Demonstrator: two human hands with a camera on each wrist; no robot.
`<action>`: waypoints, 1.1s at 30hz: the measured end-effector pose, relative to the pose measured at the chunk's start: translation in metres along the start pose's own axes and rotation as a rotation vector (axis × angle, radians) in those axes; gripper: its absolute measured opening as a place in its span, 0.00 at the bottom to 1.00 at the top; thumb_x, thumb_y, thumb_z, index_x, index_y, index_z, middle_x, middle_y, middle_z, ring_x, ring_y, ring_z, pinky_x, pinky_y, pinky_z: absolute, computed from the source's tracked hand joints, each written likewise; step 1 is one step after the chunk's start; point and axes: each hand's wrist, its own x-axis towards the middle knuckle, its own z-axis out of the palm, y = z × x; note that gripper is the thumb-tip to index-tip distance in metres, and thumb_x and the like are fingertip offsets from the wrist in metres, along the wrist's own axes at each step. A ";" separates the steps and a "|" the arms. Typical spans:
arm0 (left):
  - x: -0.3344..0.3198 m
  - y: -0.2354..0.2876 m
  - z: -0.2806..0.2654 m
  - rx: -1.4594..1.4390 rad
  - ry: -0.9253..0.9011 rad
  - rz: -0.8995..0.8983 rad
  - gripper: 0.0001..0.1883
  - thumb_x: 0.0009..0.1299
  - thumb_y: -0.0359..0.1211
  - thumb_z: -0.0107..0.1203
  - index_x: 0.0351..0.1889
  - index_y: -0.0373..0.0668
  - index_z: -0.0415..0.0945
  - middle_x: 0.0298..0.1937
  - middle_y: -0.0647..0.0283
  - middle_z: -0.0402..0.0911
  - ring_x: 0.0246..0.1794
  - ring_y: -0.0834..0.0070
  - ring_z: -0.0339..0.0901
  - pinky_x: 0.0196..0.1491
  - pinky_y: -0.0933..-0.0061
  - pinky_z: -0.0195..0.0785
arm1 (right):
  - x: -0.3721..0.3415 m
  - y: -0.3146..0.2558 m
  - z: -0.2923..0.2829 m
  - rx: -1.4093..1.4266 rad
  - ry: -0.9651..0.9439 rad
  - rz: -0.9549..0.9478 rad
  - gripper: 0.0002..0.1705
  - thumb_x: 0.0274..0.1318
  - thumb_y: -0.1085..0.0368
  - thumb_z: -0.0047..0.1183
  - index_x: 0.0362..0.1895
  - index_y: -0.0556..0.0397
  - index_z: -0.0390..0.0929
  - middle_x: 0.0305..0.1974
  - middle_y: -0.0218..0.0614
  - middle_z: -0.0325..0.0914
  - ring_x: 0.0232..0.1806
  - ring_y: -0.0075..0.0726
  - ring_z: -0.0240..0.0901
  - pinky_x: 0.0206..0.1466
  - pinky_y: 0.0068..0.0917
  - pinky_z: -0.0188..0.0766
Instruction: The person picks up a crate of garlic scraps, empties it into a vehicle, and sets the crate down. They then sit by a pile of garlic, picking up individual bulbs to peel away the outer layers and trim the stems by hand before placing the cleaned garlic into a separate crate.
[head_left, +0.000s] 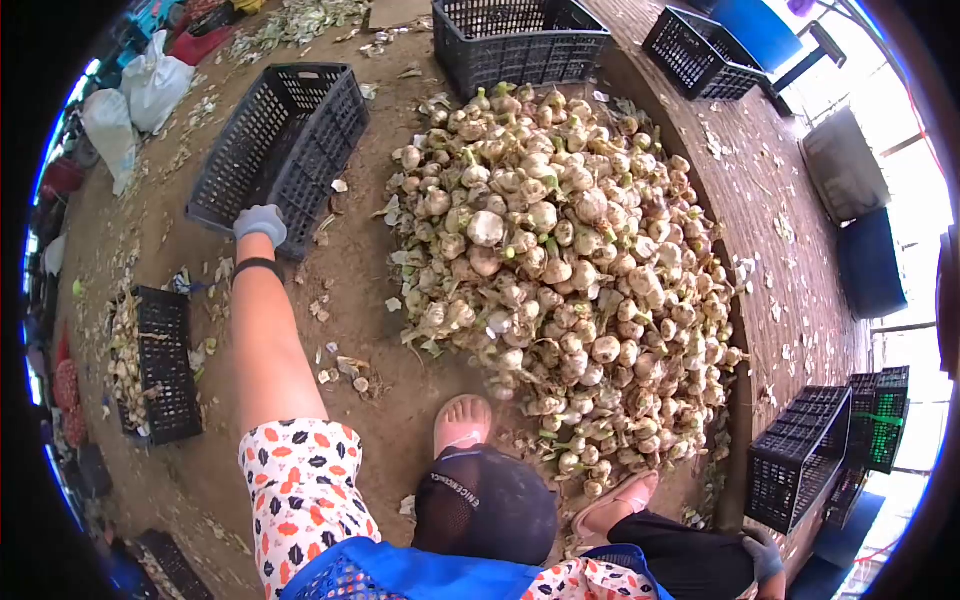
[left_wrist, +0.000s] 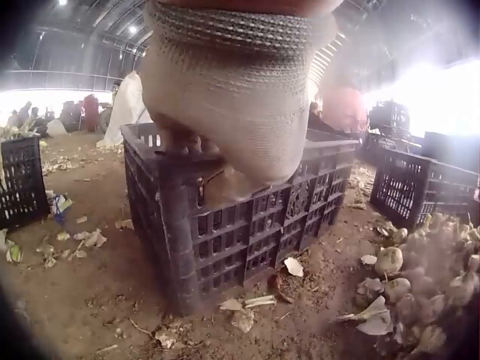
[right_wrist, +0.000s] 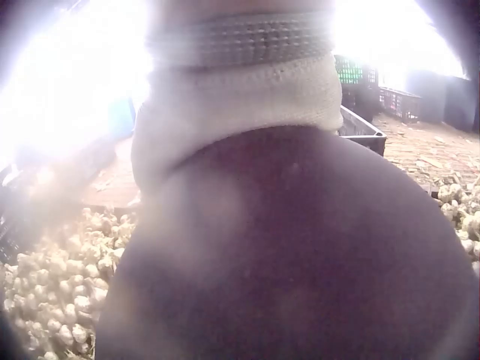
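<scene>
In the head view, my left hand (head_left: 262, 223), in a light glove, grips the near end rim of a black plastic crate (head_left: 340, 125) to the left of the garlic. From the left wrist view, the gloved fingers (left_wrist: 225, 184) hook over the top edge near a corner of that crate (left_wrist: 255, 240). A large heap of garlic bulbs (head_left: 560, 260) lies right of it, in front of my feet. My right hand (head_left: 765, 555), gloved too, rests on my dark-trousered right leg at the lower right; in the right wrist view the leg hides its fingers.
Another black crate (head_left: 520, 60) stands behind the heap, and one more (head_left: 700, 60) sits at the back right. Stacked crates (head_left: 800, 450) are at the right. A crate (head_left: 170, 365) stands on the left beside scattered garlic. A wooden edge (head_left: 690, 180) borders the heap. White sacks (head_left: 158, 85) stand far left.
</scene>
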 end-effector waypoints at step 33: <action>-0.258 0.092 -0.009 -0.113 0.174 0.519 0.26 0.61 0.44 0.54 0.57 0.49 0.69 0.50 0.52 0.76 0.48 0.56 0.74 0.54 0.60 0.66 | 0.181 -0.256 0.182 -1.451 -0.393 -0.866 0.28 0.51 0.53 0.52 0.59 0.41 0.69 0.49 0.45 0.74 0.48 0.53 0.73 0.53 0.43 0.70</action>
